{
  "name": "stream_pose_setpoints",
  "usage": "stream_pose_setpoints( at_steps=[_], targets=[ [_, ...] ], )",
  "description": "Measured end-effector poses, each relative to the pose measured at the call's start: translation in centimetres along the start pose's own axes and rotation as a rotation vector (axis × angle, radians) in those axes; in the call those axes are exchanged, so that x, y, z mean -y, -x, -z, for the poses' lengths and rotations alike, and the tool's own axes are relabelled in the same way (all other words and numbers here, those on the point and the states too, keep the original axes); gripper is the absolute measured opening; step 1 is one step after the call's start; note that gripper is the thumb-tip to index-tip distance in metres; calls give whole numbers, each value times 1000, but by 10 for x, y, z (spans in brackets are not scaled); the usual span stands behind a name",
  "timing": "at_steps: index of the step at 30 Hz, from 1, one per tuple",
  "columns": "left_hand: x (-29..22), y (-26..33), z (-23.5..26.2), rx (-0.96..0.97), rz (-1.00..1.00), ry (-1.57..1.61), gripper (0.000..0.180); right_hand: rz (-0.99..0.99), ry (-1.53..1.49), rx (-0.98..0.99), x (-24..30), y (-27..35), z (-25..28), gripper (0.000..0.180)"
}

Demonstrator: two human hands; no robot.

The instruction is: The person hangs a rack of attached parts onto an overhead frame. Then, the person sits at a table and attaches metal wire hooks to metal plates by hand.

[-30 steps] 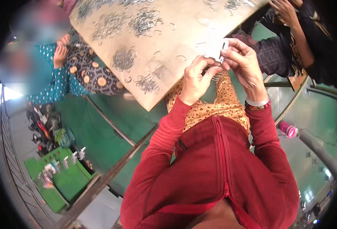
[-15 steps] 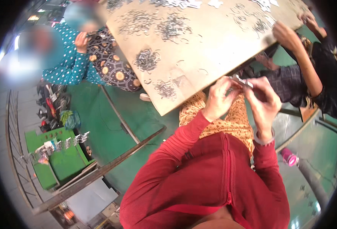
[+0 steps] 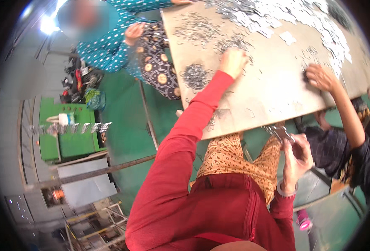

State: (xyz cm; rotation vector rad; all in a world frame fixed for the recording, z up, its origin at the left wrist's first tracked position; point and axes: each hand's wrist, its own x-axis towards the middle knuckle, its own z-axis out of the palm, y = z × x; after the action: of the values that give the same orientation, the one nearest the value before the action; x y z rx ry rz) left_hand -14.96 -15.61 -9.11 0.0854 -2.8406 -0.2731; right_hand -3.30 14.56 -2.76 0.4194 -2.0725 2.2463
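My left hand (image 3: pixel 234 62) reaches far over the table, fingers curled down at the near edge of a loose pile of thin bent wire pieces (image 3: pixel 229 42). Whatever it grips is too small or hidden to make out. My right hand (image 3: pixel 297 155) stays low in front of the table's near edge. Between its thumb and fingers is a small flat metal plate (image 3: pixel 282 134) with thin wire ends sticking out at its far left side. A dense dark heap of wire pieces (image 3: pixel 195 76) lies left of my left forearm.
Flat silvery plates (image 3: pixel 256 19) cover the far part of the table (image 3: pixel 273 88). A co-worker in a dotted top (image 3: pixel 103 54) sits at the left; another person's hand (image 3: pixel 321 78) rests on the table at right. A green cabinet (image 3: pixel 67 144) stands at far left.
My left hand has left the plate and stretched forward onto the table by the wire pile. My right hand alone keeps the plate, slightly lower. The view has shifted.
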Motion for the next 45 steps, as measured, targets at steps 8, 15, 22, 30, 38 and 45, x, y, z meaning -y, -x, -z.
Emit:
stream_pose_setpoints(
  at_steps=[8,15,22,30,38,45],
  targets=[
    [17,-10,4,51,-164,-213,18,-44,44,-35,20,-4,-1,17],
    [-1,8,56,74,292,852,15,-129,-106,-62,25,7,7,16],
    [-140,105,115,338,186,1703,15,-203,-309,-64,16,16,10,16],
    [-170,108,117,357,159,1688,23,-137,-391,-92,25,24,14,16],
    [-186,147,122,-42,59,1484,13,168,68,-102,28,37,-3,15],
    [-164,150,109,-148,-250,1307,18,-158,-47,92,4,-41,27,27]
  ],
)
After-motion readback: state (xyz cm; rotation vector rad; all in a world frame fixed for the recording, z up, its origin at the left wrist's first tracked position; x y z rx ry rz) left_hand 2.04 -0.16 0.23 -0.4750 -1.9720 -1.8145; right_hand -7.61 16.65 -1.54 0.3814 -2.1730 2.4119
